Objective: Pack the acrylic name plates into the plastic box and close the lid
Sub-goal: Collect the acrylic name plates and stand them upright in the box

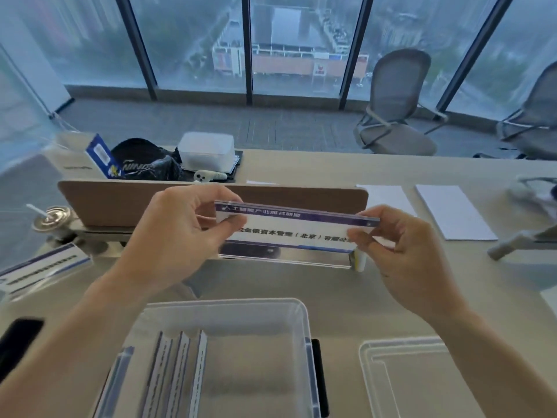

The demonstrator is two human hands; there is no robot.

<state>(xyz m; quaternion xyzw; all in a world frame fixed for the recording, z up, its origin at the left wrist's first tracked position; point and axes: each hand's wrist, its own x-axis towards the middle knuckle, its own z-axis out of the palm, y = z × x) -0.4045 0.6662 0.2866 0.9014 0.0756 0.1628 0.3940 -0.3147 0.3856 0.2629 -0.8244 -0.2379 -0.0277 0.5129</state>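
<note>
An acrylic name plate [297,229] with a purple top band and black lettering is held above the table. My left hand [180,233] pinches its left end and my right hand [401,254] pinches its right end. Below, near the table's front edge, stands the open clear plastic box [297,315]. Several name plates [177,375] stand on edge in its left half. The clear lid [404,381] lies flat to the right of the box. Another name plate [39,270] lies on the table at the far left.
A brown divider panel [120,200] runs across the desk behind my hands. Behind it are a black bag [144,167], a white container [206,152] and a blue carton [102,159]. Paper sheets [452,212] lie at the right. A black phone [15,342] lies at the left. Office chairs [394,110] stand beyond.
</note>
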